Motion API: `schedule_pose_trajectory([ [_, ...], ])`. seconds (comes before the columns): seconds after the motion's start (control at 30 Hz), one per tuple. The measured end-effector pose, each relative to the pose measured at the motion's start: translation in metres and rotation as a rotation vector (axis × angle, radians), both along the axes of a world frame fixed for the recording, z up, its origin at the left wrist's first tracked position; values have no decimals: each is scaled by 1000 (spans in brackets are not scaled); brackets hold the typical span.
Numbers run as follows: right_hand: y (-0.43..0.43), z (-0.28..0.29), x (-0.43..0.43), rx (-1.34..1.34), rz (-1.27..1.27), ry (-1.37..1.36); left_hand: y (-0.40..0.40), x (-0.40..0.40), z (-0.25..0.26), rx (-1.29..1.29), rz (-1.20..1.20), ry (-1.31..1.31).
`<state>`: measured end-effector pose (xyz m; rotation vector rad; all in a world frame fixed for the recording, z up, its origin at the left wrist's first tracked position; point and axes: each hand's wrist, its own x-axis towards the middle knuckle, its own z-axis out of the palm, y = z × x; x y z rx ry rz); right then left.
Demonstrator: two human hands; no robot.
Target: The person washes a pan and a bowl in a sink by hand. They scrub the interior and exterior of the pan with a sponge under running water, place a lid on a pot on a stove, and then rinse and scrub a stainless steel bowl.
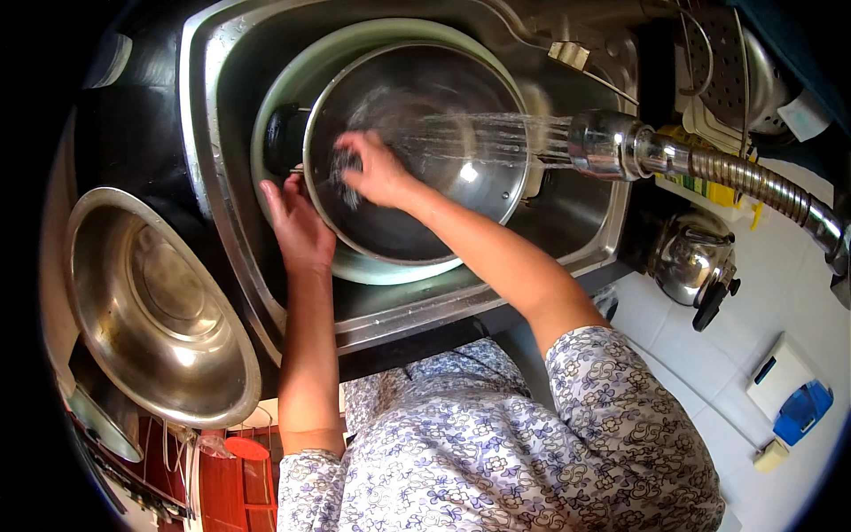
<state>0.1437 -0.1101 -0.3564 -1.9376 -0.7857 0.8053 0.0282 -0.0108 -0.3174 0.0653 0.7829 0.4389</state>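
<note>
A wide metal pot (pixel 425 219) lies tilted inside a pale green basin (pixel 399 30) in the steel sink (pixel 312 329). My left hand (pixel 302 229) holds the pot's outer wall at the left, close under its black side handle (pixel 282 139). Inside the pot is my right hand (pixel 375 169), fingers curled near the left inner wall. A blurred grey patch by those fingers could be a wire scrubber or splashing water; I cannot tell. From the right, a tap's spray head (pixel 605 146) sends several jets of water into the pot.
A large steel bowl (pixel 166 292) stands left of the sink. The tap's flexible metal hose (pixel 764 176) curves in from the right. Beyond the sink's right edge are a steel kettle (pixel 691 259) and a rack with a perforated strainer (pixel 721 73).
</note>
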Motion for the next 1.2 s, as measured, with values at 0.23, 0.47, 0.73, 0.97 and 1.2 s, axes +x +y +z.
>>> schedule_pose_trajectory([
  [0.23, -67, 31, 92, -716, 788, -55, -1, -6, -6, -3, 7, -61],
  [0.47, 1, -16, 24, -14, -61, 132, 0, 1, -5, 8, -13, -67],
  [0.73, -73, 73, 79, -833, 1232, 357, 2, -6, -17, 51, -43, -80],
  [0.97, -43, 6, 79, -389, 153, -598, -5, 6, 1, 133, -139, 149],
  [1.2, -44, 43, -3, -328, 489, 206, -7, 1, -2, 215, -253, 204],
])
